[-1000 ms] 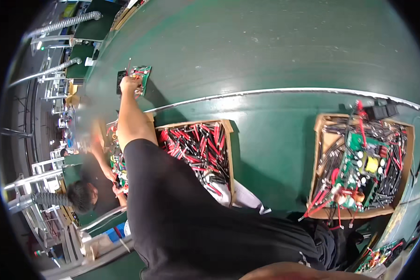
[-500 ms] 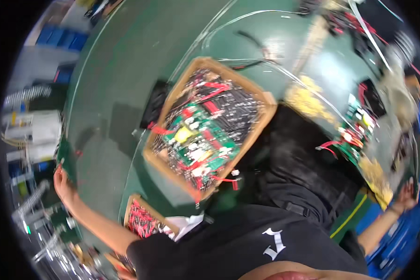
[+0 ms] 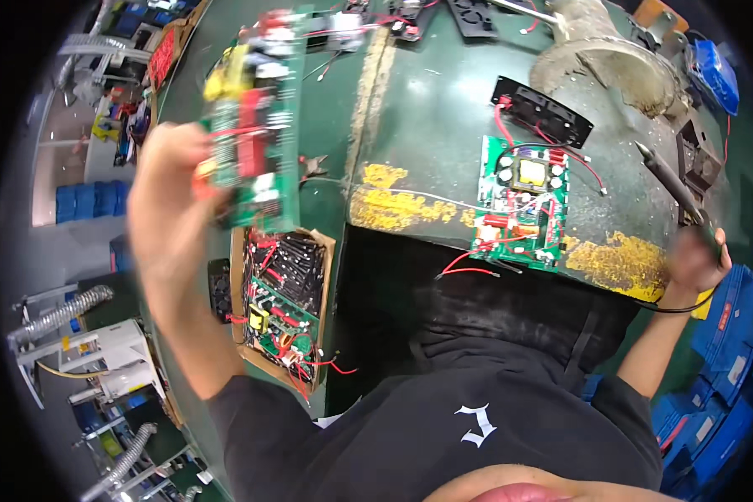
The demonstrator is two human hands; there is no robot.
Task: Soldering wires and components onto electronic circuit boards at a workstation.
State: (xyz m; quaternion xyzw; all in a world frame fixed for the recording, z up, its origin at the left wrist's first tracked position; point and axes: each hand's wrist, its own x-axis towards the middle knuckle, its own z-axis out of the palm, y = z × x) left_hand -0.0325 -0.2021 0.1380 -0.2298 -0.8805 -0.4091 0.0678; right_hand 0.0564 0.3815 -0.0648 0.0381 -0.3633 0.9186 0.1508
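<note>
My left hand (image 3: 171,201) is raised on the left, its fingers gripping the edge of a green circuit board (image 3: 268,125). That board is blurred by motion and carries yellow, red and white parts. At the right, my right hand (image 3: 699,259) is closed around a soldering iron (image 3: 668,177), its tip pointing up and left and its cord trailing below. Between my hands, a second green circuit board (image 3: 519,203) lies near the bench's front edge. Red wires join it to a black slotted panel (image 3: 548,113) just behind it.
A cardboard box (image 3: 327,276) at the left holds many black and red leads and another circuit board (image 3: 280,335). Black fan panels (image 3: 470,18) lie at the back. A worn round-based stand (image 3: 611,71) is at the back right, with blue bins (image 3: 732,335) beside the bench.
My view has turned to the right. My left hand, stretched far out at the left before, is now raised with a circuit board. The soldering iron now shows clearly in my right hand.
</note>
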